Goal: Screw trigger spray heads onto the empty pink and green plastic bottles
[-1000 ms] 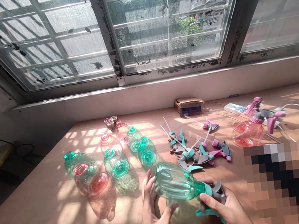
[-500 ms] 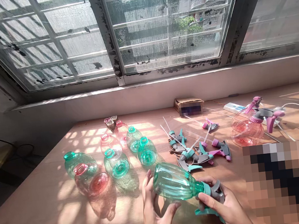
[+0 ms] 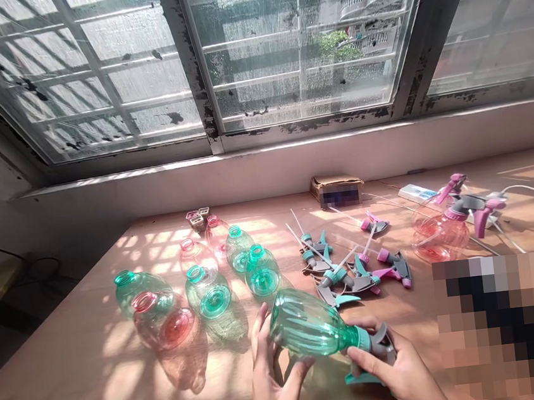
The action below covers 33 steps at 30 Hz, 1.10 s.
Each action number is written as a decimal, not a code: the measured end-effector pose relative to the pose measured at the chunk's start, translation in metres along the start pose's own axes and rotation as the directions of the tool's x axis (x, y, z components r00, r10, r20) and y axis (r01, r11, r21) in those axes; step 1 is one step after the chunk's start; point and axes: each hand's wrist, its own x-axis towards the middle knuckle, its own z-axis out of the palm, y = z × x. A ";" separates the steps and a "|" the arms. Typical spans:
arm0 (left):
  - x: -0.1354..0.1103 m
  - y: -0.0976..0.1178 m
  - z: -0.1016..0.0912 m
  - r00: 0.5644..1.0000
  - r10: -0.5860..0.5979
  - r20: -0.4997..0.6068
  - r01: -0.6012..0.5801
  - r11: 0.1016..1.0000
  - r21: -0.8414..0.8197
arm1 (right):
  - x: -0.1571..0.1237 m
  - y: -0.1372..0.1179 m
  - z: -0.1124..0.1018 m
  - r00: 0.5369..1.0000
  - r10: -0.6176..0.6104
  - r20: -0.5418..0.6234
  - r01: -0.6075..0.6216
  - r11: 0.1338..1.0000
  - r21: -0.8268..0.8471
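A clear green spray bottle lies on its side in the air between my hands, its neck pointing right. My left hand is curled around the base end, thumb below and fingers behind. At the neck, my right hand grips the grey and turquoise spray head, thumb at the turquoise collar. The collar sits against the bottle neck; how tightly, I cannot tell. The turquoise trigger points down and left. Just beyond the bottle lies a pile of loose spray heads with thin tubes.
Several open green bottles and pink bottles stand on the wooden table at left. Pink bottles with spray heads stand at right, near a white power strip. A small cardboard box sits by the window wall.
Both hands and the held bottle have shifted slightly left. The right hand's fingers have moved a little around the collar. Everything on the table stays in place.
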 end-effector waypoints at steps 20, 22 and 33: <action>-0.004 0.007 0.002 0.993 -0.093 0.069 0.101 0.988 -0.120 | -0.001 -0.003 -0.002 1.000 0.014 -0.007 -0.014 0.999 0.029; -0.005 0.006 0.000 0.992 -0.100 0.082 0.107 0.991 -0.085 | -0.001 -0.002 -0.001 1.000 0.003 -0.005 -0.003 1.000 0.024; -0.003 0.021 0.006 0.994 -0.103 -0.045 0.101 0.993 -0.061 | -0.005 -0.003 0.003 0.998 0.038 0.058 -0.034 0.997 -0.066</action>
